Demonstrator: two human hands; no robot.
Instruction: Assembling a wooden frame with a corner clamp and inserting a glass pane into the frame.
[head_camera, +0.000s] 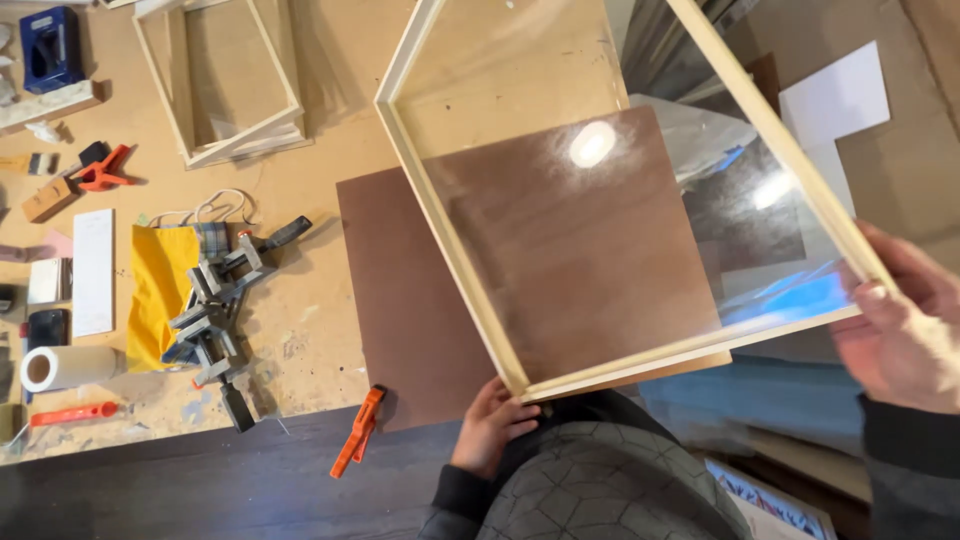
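I hold a pale wooden frame (455, 260) with a clear glazed pane (590, 200) tilted up over the workbench. My left hand (490, 425) grips its near corner from below. My right hand (900, 320) grips the right corner, thumb on the wood. Lights reflect in the pane. Under the frame lies a brown square board (395, 290) flat on the bench, partly seen through the pane.
On the workbench (300, 180) lie more wooden frames (225, 80), grey corner clamps (215, 310), a yellow cloth (160, 290), orange spring clamps (358, 432), a tape roll (65, 367) and white blocks (92, 270). White paper (835, 100) lies far right.
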